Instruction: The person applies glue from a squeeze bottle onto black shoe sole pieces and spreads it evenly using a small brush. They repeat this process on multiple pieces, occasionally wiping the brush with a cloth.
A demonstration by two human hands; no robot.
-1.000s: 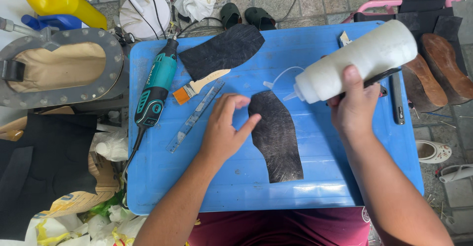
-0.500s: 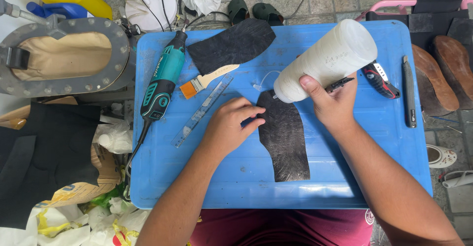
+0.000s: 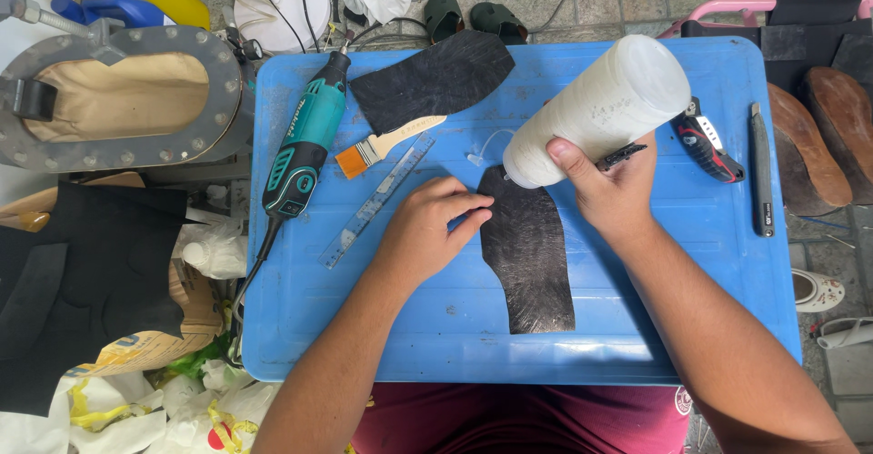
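Resting flat near the middle of the blue board [image 3: 300,345], a dark sole piece [image 3: 530,254] is pinned at its upper left edge by the left hand [image 3: 427,231], whose fingers are spread and pressed down on it rather than closed around anything. A white bottle [image 3: 596,113] is clamped in the right hand [image 3: 611,190] and tipped so that its nozzle end is lowered to the top edge of the sole piece. The step in hand is judged to be the laying of glue onto the piece; whether any has left the nozzle cannot be told. A steady squeeze and a slow pass down the length of the piece would be called for next, with the left hand kept clear of the wet line.

The sole piece is seen as black and matte with a roughened, fibrous face, narrow at the top and flaring toward the board's near edge. No sheen of glue is visible on it.

A second black piece [image 3: 435,79] is laid at the far edge, with a teal rotary tool [image 3: 305,145] toward the far left corner, a brush [image 3: 386,145] and a clear ruler [image 3: 377,201] beside it. A red-and-black knife [image 3: 705,140] and a dark slim tool [image 3: 760,170] are kept by the right edge.
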